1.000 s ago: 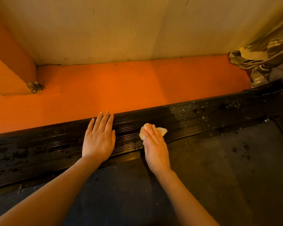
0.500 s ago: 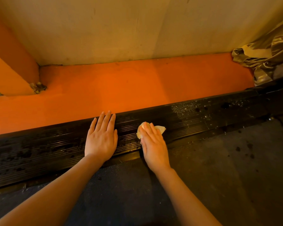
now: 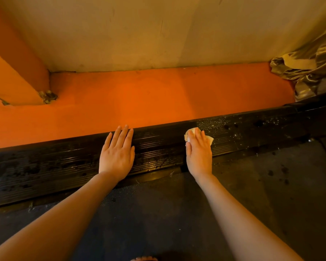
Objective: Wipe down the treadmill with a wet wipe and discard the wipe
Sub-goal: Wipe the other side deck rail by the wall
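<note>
Pressing down flat, the right hand (image 3: 199, 153) pins a crumpled pale wet wipe (image 3: 209, 139) against the ribbed black side rail (image 3: 64, 166) of the treadmill; its grip is not a closed fist but an open palm with fingers laid together over the wipe, so only the wipe's edges show beyond the fingertips and at the thumb side. The left hand (image 3: 118, 154) lies open and empty on the same rail, well apart from the wipe, fingers reaching the rail's far edge. Past the wipe, toward the right end of the rail, pale specks and dark spots dot the ribbing; the stretch of rail between the hands looks glossy. On the near side of the rail runs the dark treadmill belt (image 3: 252, 194), marked with a few dark spots. Beyond the rail lies an orange floor (image 3: 139, 95), then a beige wall (image 3: 158, 31). At the rail's right end a crumpled shiny sheet or bag (image 3: 309, 70) is cut off by the frame edge; what it holds cannot be made out. An orange post (image 3: 13, 78) stands left of the rail, its top cropped.
</note>
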A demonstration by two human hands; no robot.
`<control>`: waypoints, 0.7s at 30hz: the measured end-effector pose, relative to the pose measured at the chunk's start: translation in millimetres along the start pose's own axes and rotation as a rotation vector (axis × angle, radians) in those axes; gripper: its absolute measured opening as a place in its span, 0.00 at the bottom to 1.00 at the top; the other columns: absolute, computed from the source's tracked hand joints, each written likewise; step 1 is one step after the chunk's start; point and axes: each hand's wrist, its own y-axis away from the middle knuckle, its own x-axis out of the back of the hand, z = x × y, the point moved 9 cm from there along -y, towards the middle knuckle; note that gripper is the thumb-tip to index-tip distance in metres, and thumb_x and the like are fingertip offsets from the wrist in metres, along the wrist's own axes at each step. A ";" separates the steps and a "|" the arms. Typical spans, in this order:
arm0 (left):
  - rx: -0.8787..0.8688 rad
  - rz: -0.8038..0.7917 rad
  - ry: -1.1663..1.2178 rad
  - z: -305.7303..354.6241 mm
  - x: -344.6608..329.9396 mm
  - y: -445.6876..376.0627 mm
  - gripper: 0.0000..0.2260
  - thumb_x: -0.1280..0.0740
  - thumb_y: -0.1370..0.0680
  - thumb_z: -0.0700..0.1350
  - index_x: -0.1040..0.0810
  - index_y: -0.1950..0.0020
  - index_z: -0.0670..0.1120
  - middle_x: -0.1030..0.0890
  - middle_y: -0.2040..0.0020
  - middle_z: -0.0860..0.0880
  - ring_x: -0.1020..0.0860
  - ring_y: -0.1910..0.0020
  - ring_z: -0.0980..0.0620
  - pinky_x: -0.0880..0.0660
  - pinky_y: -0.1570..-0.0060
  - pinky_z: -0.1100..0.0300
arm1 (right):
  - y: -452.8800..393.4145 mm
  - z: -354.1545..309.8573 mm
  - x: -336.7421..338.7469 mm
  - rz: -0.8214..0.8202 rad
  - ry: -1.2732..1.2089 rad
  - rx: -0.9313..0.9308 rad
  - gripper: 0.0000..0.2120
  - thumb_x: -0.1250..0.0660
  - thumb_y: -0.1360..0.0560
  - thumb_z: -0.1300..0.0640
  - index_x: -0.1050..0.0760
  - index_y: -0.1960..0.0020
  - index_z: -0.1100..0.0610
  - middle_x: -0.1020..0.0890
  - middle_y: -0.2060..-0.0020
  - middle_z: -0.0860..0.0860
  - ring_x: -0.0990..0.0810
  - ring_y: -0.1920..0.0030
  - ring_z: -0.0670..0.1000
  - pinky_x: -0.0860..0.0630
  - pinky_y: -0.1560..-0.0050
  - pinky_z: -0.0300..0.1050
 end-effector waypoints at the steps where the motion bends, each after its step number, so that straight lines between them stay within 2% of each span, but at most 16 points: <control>1: 0.008 -0.026 0.015 -0.1 1.0 -0.5 0.25 0.47 0.16 0.52 0.46 0.20 0.45 0.48 0.20 0.46 0.53 0.21 0.48 0.56 0.24 0.51 | -0.2 -0.7 1.0 -0.021 0.012 0.013 0.20 0.45 0.16 0.55 0.37 0.24 0.53 0.40 0.22 0.55 0.46 0.22 0.58 0.39 0.26 0.56; 3: 0.018 -0.094 0.044 0.9 4.6 -0.6 0.26 0.49 0.16 0.53 0.51 0.19 0.47 0.53 0.19 0.47 0.58 0.21 0.49 0.61 0.25 0.54 | 1.8 -1.8 5.2 -0.047 0.041 0.036 0.21 0.45 0.16 0.53 0.37 0.24 0.52 0.42 0.22 0.54 0.47 0.21 0.58 0.39 0.26 0.55; 6: 0.031 -0.133 0.033 4.4 18.1 2.5 0.26 0.51 0.16 0.55 0.53 0.19 0.50 0.56 0.19 0.48 0.60 0.21 0.50 0.61 0.25 0.55 | 5.6 -8.5 13.6 -0.050 0.049 0.067 0.22 0.44 0.16 0.52 0.37 0.23 0.52 0.43 0.21 0.55 0.47 0.21 0.57 0.39 0.25 0.54; 11: 0.082 -0.132 0.123 12.6 41.2 13.9 0.26 0.50 0.15 0.55 0.52 0.19 0.50 0.55 0.19 0.50 0.59 0.21 0.51 0.57 0.25 0.55 | 11.3 -31.0 21.3 -0.083 0.058 0.126 0.24 0.44 0.16 0.50 0.38 0.22 0.51 0.44 0.21 0.54 0.47 0.21 0.55 0.36 0.26 0.53; 21: -0.001 -0.085 0.247 46.8 42.8 1.2 0.25 0.47 0.16 0.53 0.46 0.20 0.50 0.48 0.19 0.49 0.52 0.21 0.51 0.50 0.24 0.56 | 30.7 -52.0 31.5 -0.071 0.093 0.123 0.23 0.43 0.17 0.50 0.36 0.23 0.53 0.40 0.22 0.55 0.44 0.22 0.54 0.35 0.26 0.53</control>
